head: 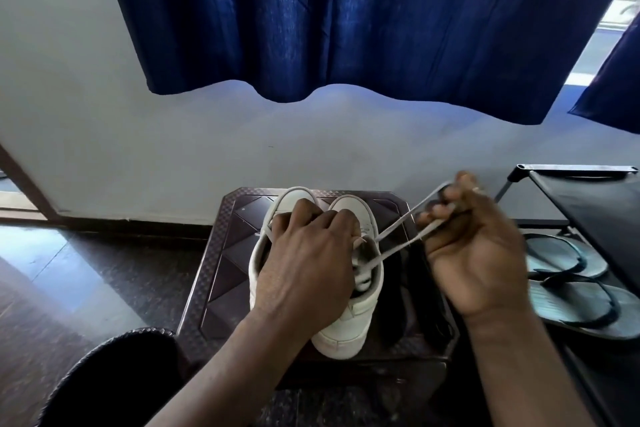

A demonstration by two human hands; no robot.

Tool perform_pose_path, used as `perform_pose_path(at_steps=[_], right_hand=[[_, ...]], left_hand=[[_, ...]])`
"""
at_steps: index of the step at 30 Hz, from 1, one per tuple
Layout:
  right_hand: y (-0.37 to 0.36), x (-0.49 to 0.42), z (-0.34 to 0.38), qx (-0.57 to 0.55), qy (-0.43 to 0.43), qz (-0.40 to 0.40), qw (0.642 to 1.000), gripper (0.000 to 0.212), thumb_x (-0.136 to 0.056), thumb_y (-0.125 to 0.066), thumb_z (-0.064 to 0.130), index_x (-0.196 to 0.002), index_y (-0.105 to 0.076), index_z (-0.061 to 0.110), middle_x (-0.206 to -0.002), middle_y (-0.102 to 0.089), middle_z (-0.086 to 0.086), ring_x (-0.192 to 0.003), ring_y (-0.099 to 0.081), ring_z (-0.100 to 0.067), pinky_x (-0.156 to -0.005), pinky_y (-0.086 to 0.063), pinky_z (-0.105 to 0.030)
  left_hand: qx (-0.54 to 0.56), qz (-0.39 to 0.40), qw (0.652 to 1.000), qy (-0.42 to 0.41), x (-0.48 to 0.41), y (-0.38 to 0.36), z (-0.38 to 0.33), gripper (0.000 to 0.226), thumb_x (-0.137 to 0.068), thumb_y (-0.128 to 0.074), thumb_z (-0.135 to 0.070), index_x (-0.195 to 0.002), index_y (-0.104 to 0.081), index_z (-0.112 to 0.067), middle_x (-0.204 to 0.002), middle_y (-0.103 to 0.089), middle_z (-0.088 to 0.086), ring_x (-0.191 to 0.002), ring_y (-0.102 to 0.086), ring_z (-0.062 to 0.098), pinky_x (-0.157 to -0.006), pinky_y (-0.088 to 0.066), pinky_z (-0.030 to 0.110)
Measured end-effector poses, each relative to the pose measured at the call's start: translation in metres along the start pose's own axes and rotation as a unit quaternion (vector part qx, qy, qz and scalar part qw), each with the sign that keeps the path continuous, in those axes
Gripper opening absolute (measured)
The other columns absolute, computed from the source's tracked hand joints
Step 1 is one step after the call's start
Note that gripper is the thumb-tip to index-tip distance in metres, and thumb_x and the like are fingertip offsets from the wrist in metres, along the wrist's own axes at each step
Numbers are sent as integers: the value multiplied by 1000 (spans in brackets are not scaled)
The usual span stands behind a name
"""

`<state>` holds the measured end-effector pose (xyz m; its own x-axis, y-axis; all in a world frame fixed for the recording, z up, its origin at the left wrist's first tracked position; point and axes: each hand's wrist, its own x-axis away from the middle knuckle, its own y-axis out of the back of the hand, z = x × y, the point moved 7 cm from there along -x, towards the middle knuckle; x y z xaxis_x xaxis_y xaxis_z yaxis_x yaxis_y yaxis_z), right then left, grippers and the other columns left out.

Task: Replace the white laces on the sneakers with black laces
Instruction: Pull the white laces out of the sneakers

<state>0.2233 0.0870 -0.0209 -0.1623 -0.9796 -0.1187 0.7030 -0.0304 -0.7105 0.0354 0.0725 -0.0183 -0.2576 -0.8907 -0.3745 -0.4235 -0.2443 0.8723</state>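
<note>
Dark cloth (pixel 114 374) with a patterned hem sits lowest and closest, at the bottom left; what it belongs to cannot be told. Just past it stands a dark brown stool (pixel 225 253) with a raised diamond pattern on its top. The white sneakers (pixel 346 326) stand side by side in the middle of that top, toes towards its far edge and heels towards its near edge.

The left hand (pixel 304 263) lies over both sneakers, fingers curled down onto their fronts, gripping them. The right hand (pixel 478 253) is raised over the stool's right edge, fingers curled, pinching the white lace (pixel 401 218). Two strands of the lace run taut from the opening of the sneaker nearer the right edge up to those fingers.

Between that sneaker and the stool's right edge lie dark strips (pixel 419 288), possibly black laces, too dim to be sure.

Right of the stool is a black shoe rack (pixel 588 204) with a pair of flip-flops (pixel 571 288) on a lower shelf. A blue curtain (pixel 346 17) hangs before a pale wall (pixel 104 132), above a dark polished floor (pixel 86 270).
</note>
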Motion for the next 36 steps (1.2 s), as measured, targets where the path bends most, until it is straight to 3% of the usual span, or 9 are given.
perform_pose_path(at_steps=[6,10,12,15,16,19,23,28,36], right_hand=[[-2,-5,83,58,176,20,982,15,-107,-47,20,-106,-60,28,-109,-72,6,-59,-47,-5,-58,-38,-22],[9,6,25,266,104,-38,958,21,-92,-71,24,-112,-63,25,-105,-77,-6,-57,-51,-12,-51,-44,-20],[16,11,-7,445,78,-41,891,28,-92,-74,19,-116,-64,29,-105,-77,-5,-68,-63,-12,-64,-55,-24],[13,18,-23,720,123,-14,682,46,-84,-74,48,-127,-61,37,-114,-68,9,-101,-67,-18,-87,-56,-40],[12,21,-24,738,132,-27,662,51,-83,-70,56,-129,-62,36,-119,-63,5,-108,-64,-24,-91,-55,-44],[0,36,-17,694,212,-93,681,52,-88,-63,60,-126,-66,26,-127,-54,1,-117,-58,-27,-101,-50,-36],[-14,41,-39,634,210,-1,744,30,-89,-75,36,-116,-68,26,-113,-60,9,-99,-64,-9,-84,-51,-20],[3,47,-45,593,210,-33,777,15,-89,-78,25,-102,-70,24,-100,-68,12,-91,-68,-7,-74,-55,-26],[3,48,-41,597,234,-48,766,16,-81,-79,29,-89,-65,26,-91,-64,14,-83,-63,-6,-71,-43,-11]], left_hand=[[10,4,1000,11,-1,0,1,12,-95,-44,-31,-101,-54,-32,-100,-67,-15,-104,-44,19,-88,-34,39],[13,2,1000,16,-2,1,0,10,-97,-44,-32,-100,-53,-31,-97,-68,-14,-103,-45,19,-88,-33,39],[29,-7,999,20,-2,1,0,4,-98,-49,-31,-99,-53,-31,-93,-69,-13,-101,-47,20,-86,-30,38],[81,-21,995,47,-4,4,6,3,-100,-53,-32,-98,-55,-32,-87,-68,-11,-98,-49,17,-85,-27,34],[105,-26,992,60,-4,5,8,4,-99,-55,-30,-97,-57,-33,-85,-68,-11,-97,-50,14,-86,-29,33],[156,-44,984,80,-5,7,13,10,-97,-60,-24,-93,-59,-33,-79,-67,-12,-90,-54,13,-79,-34,33],[177,-52,979,81,-6,8,15,13,-94,-58,-18,-90,-58,-30,-76,-64,-9,-79,-56,16,-67,-40,39],[217,-57,969,100,-5,8,22,23,-93,-62,-12,-87,-55,-33,-80,-62,-14,-81,-56,8,-65,-45,36],[450,-32,876,168,-3,6,37,25,-93,-66,-13,-99,-61,-37,-79,-73,-4,-83,-69,25,-85,-56,51]])
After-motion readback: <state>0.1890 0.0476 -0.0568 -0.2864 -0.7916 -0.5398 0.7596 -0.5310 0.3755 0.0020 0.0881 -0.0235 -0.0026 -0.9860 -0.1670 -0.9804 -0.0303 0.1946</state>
